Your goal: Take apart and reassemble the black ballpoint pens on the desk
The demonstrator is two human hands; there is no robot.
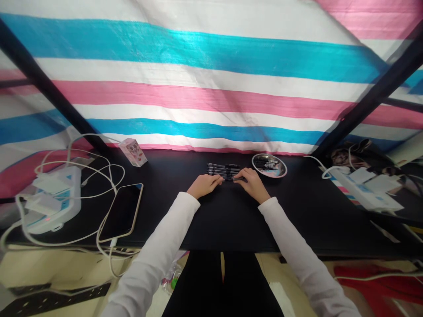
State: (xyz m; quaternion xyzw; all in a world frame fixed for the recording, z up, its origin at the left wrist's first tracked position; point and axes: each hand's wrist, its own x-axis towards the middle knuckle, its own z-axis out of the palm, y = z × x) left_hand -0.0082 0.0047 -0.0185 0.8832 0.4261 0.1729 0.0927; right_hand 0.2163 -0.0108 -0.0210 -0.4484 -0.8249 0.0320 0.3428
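Several black pens lie side by side in a row on the black table. My left hand rests at the row's near left end, fingers curled onto the nearest pen. My right hand is at the near right end, fingers pinched on the same pen. Both arms wear white sleeves. A round metal bowl holding more black pens sits just right of the row, close to my right hand.
A phone lies face up at the left, cabled to a white power strip with chargers. A small pink box stands at the back left. Another white power strip lies at the right. A striped tarp hangs behind.
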